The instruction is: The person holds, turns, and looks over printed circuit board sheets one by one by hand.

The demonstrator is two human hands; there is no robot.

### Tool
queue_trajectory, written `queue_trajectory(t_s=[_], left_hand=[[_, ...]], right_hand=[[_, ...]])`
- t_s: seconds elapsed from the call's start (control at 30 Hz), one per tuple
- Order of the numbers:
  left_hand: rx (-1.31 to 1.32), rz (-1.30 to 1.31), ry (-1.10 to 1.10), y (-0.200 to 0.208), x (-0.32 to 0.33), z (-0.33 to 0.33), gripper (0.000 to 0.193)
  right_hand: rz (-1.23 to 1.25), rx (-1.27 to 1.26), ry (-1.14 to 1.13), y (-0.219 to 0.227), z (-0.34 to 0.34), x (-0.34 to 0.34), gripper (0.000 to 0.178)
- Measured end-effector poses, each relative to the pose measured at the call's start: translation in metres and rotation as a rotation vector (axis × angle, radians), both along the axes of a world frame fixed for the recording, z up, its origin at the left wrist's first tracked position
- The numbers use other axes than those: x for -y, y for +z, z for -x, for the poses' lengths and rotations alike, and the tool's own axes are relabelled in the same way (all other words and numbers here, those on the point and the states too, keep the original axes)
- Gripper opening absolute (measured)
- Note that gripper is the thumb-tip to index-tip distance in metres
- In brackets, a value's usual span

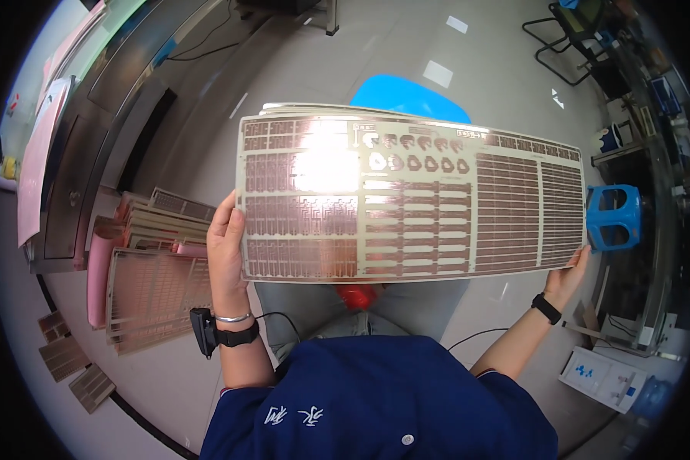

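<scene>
A wide, shiny metal sheet (418, 201) with etched or cut-out patterns spans the space in front of me, above my lap. Its left edge is gripped by my left hand (227, 234), thumb toward the face and fingers curled at the side. At the lower right corner my right hand (571, 272) holds the sheet, its fingers partly behind the edge. Behind the top edge shows the rim of another sheet (299, 110). Bright glare covers the upper left of the patterned face. A blue rounded surface (410, 92) sticks out behind the sheet; the rest of it is hidden.
Several similar patterned panels (157, 287) lean at my left, beside a pink roll (100, 276). Small panels (64, 358) lie on the floor. To the right are a blue stool (615, 218) and a white tray (602, 379). A metal cabinet (73, 184) stands far left.
</scene>
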State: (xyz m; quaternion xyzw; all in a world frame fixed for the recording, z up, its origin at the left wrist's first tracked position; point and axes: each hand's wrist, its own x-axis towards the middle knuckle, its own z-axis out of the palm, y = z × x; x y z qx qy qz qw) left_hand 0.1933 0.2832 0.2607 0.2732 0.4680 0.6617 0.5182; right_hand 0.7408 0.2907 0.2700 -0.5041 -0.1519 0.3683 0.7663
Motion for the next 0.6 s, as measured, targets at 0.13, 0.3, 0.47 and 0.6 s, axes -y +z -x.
queue_trajectory(t_s=[0.13, 0.3, 0.47, 0.6], left_hand=[[-0.041, 0.025, 0.008, -0.001, 0.002, 0.009, 0.035], [-0.200, 0.131, 0.077, -0.012, 0.004, 0.030, 0.030], [-0.197, 0.167, 0.135, -0.019, 0.004, 0.039, 0.027], [-0.179, 0.135, 0.147, -0.023, 0.007, 0.054, 0.027]], right_hand=[[-0.063, 0.011, 0.125, 0.001, 0.004, 0.002, 0.036], [-0.072, 0.100, 0.229, 0.011, 0.027, 0.004, 0.041], [-0.005, 0.224, 0.312, 0.013, 0.025, 0.010, 0.039], [-0.022, 0.329, 0.434, 0.016, 0.025, 0.009, 0.036]])
